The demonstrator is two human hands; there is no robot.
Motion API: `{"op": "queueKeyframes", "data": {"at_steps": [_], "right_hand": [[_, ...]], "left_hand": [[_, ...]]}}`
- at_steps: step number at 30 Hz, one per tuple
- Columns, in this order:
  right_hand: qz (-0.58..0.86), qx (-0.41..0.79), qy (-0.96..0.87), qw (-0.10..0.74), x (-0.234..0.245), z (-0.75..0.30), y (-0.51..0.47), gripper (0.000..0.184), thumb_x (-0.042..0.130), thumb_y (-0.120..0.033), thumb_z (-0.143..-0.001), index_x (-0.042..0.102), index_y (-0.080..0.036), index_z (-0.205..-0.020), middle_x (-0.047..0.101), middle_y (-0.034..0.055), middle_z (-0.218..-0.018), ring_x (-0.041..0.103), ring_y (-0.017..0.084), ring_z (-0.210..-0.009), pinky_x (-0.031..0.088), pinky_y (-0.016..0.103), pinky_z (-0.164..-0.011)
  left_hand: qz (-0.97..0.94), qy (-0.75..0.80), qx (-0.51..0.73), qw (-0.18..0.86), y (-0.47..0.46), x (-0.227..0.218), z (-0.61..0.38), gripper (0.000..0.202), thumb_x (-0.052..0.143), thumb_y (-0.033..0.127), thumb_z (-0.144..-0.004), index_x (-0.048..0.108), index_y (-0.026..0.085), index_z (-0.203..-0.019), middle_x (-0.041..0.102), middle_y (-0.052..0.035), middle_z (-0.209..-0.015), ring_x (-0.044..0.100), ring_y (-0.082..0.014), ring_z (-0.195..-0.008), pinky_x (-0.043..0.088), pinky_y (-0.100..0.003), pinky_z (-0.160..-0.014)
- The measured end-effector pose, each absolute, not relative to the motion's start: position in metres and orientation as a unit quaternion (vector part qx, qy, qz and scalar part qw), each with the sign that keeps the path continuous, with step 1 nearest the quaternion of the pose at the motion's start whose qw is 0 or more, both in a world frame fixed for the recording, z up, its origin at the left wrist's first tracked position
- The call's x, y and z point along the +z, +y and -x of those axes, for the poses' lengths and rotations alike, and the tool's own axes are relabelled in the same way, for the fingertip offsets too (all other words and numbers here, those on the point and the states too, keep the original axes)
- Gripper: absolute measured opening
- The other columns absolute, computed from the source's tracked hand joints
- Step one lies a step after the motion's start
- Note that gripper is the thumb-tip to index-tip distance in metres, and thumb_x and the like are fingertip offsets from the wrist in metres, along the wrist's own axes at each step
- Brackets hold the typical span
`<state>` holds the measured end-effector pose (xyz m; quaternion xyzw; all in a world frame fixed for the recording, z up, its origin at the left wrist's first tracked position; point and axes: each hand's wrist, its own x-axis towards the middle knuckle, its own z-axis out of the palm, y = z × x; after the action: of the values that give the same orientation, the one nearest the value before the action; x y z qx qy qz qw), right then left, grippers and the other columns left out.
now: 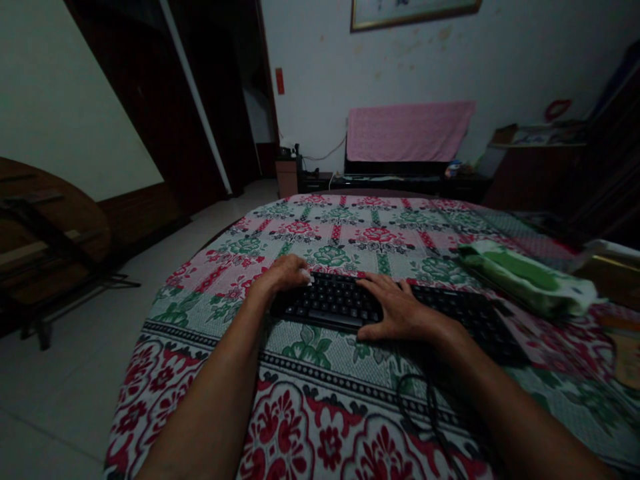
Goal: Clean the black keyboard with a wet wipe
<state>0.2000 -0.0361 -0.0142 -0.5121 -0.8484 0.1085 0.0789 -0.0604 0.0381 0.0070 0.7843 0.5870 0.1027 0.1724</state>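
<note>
A black computer keyboard [327, 300] lies on the patterned tablecloth, its middle covered by my right hand [395, 307]. That hand spans the keyboard, with its fingertips at the far edge and its thumb at the near edge. At the keyboard's far left corner, my left hand [286, 273] is closed around a small white wipe [307, 276], a bit of which shows at the fingertips. The wipe touches or hovers just over the keys there; I cannot tell which. A thin black cable [430, 407] loops on the cloth in front of the keyboard.
A green and white soft pack [530, 277] lies right of the keyboard, near a box [613, 267] at the table's right edge. The tablecloth [310, 433] covers a round table. A pink towel [410, 132] hangs beyond it. A folded round tabletop [50, 227] leans at left.
</note>
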Motion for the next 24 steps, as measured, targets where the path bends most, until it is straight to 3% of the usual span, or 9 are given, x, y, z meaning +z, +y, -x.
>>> {"op": "queueKeyframes", "data": {"at_steps": [4, 12, 18, 24], "right_hand": [[0.511, 0.107, -0.849, 0.081, -0.014, -0.200, -0.036, 0.101, 0.058, -0.070, -0.049, 0.029, -0.023, -0.133, 0.022, 0.0111, -0.140, 0.017, 0.037, -0.126, 0.005, 0.060, -0.099], [0.509, 0.094, -0.851, 0.086, -0.014, -0.199, -0.037, 0.100, 0.058, -0.071, -0.049, 0.031, -0.024, -0.132, 0.024, 0.0114, -0.139, 0.019, 0.036, -0.125, 0.007, 0.059, -0.100], [0.514, 0.104, -0.848, 0.078, -0.013, -0.199, -0.037, 0.100, 0.058, -0.071, -0.049, 0.030, -0.023, -0.133, 0.023, 0.0115, -0.140, 0.018, 0.036, -0.126, 0.006, 0.059, -0.100], [0.507, 0.097, -0.852, 0.087, -0.014, -0.200, -0.036, 0.100, 0.057, -0.071, -0.050, 0.030, -0.023, -0.133, 0.024, 0.0118, -0.140, 0.020, 0.036, -0.125, 0.007, 0.059, -0.100]], "left_hand": [[-0.797, 0.567, 0.074, 0.194, 0.038, 0.008, 0.061, 0.023, 0.055, 0.029, -0.062, 0.066, 0.020, -0.079, 0.061, 0.0013, -0.066, 0.055, -0.0135, -0.065, 0.037, -0.019, -0.054], [-0.785, 0.596, 0.099, 0.138, 0.036, 0.007, 0.053, 0.020, 0.053, 0.028, -0.066, 0.066, 0.020, -0.080, 0.063, -0.0010, -0.071, 0.056, -0.0138, -0.068, 0.037, -0.020, -0.057], [-0.796, 0.571, 0.076, 0.188, 0.038, 0.006, 0.058, 0.022, 0.053, 0.028, -0.065, 0.065, 0.019, -0.079, 0.062, 0.0003, -0.069, 0.056, -0.0133, -0.065, 0.037, -0.019, -0.053], [-0.786, 0.600, 0.092, 0.119, 0.036, 0.006, 0.049, 0.022, 0.051, 0.029, -0.067, 0.067, 0.019, -0.080, 0.064, -0.0030, -0.072, 0.057, -0.0155, -0.069, 0.038, -0.022, -0.057]]}}
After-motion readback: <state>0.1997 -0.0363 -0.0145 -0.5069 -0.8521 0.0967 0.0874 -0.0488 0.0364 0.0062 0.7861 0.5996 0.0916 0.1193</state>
